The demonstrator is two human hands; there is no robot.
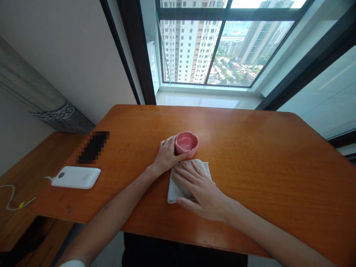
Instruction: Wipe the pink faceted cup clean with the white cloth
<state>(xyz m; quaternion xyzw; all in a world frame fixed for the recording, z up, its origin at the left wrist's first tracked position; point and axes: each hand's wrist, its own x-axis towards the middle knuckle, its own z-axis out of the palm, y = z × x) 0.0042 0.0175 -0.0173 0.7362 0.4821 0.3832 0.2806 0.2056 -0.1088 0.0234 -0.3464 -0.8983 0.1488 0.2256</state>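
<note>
Centrally, a folded white cloth [174, 190] lies flattened under your right hand [204, 194], fingers spread; just beyond sits a round pink notched-rim bowl [187, 141], grasped from its left by your left hand [166, 156], the thumb between. Well left, a white rectangular device [76, 177] shares the glossy orange-brown wooden surface [264, 167].

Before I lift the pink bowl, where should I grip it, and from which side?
I'd grip the bowl by its outer wall, coming from the left. It sits upright with its top open, and your left hand is at that wall. The near side looks more crowded, with your right hand on the cloth.
</note>
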